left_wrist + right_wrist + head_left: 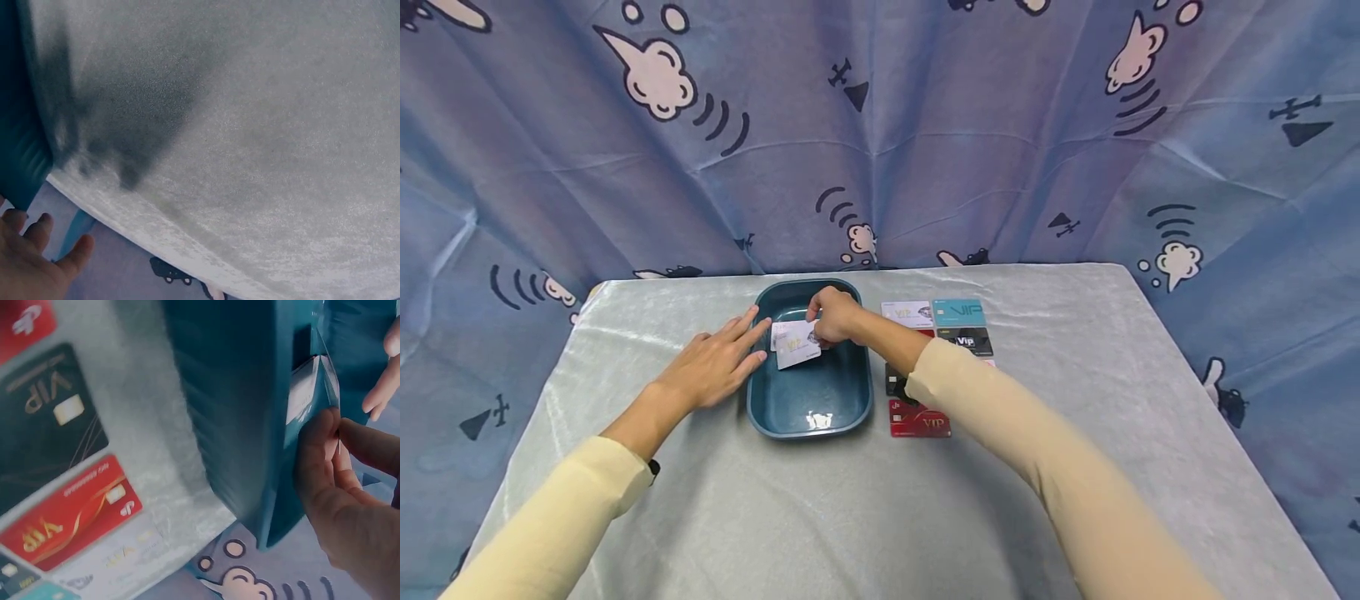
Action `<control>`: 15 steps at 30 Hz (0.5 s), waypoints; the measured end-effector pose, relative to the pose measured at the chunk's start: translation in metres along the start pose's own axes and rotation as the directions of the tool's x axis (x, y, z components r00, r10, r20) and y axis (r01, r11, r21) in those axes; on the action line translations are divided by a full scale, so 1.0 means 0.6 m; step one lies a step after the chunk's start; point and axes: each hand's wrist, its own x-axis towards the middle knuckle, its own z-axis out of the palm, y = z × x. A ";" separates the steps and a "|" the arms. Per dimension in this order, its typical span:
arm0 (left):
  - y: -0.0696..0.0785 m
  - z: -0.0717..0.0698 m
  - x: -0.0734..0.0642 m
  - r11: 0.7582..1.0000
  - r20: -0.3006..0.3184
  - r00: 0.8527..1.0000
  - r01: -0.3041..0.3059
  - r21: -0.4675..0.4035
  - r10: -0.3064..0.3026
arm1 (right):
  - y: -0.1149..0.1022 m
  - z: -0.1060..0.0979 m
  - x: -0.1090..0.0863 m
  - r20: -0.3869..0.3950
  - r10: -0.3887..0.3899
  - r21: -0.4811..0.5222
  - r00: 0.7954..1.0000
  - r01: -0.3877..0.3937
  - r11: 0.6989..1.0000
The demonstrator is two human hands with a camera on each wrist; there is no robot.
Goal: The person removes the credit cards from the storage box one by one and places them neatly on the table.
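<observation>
A dark teal plastic tray (810, 408) stands at the middle of the table. My right hand (837, 317) reaches over it and pinches a white VIP card (797, 346) between thumb and fingers. In the right wrist view, that card (330, 384) is seen nearly edge-on inside the tray. Another white card (302, 390) lies in the tray, mostly behind the held one in the head view. My left hand (718, 360) is at the tray's left side with its fingers extended, fingertips right at the rim.
Right of the tray, several cards lie in rows: a white one (907, 313), a teal one (958, 312), a black one (966, 341) and a red one (919, 419). My right sleeve (1000, 408) covers part of them. A patterned blue curtain (872, 125) hangs behind the table (820, 517).
</observation>
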 end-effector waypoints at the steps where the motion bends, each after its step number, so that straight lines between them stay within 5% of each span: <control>1: 0.000 0.000 0.000 1.000 -0.002 1.000 0.000 -0.001 0.000 | 0.000 -0.002 -0.004 0.002 -0.009 -0.015 1.000 0.009 1.000; 15: 0.003 0.000 -0.002 1.000 -0.025 1.000 -0.009 -0.010 0.009 | 0.009 -0.062 -0.075 0.008 -0.193 -0.248 0.981 0.189 0.950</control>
